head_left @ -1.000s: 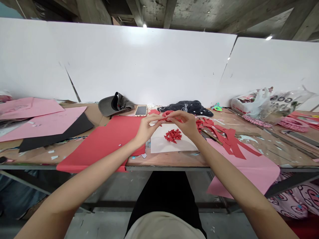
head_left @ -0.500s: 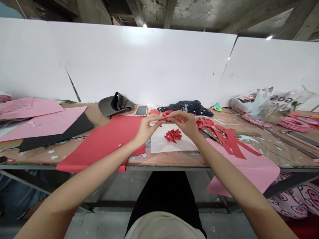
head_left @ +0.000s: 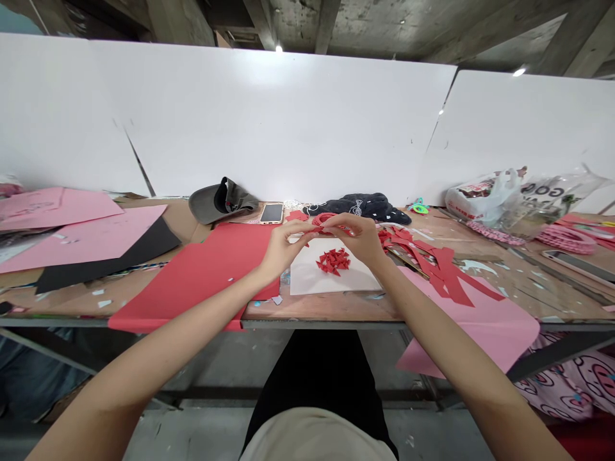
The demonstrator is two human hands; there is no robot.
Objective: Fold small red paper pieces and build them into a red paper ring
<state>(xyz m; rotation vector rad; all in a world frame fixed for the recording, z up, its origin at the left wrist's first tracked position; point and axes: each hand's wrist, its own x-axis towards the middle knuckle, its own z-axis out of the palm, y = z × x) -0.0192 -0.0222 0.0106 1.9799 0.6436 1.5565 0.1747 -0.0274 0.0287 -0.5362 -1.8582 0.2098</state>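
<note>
A wooden table [head_left: 336,308] spans the view; a red sheet [head_left: 192,282] lies left of centre; a pink sheet [head_left: 480,336] lies to the right, partly under loose red strips [head_left: 444,275]; between them sits a white sheet [head_left: 307,278] bearing a heap of small red pieces [head_left: 333,261]; beyond lie a cap [head_left: 218,202] and a phone [head_left: 271,213]. The left hand [head_left: 283,246] and right hand [head_left: 353,240] meet above the white sheet; their fingers [head_left: 339,224] are closed, pinching a looped red strip [head_left: 323,219] held clear of the table.
</note>
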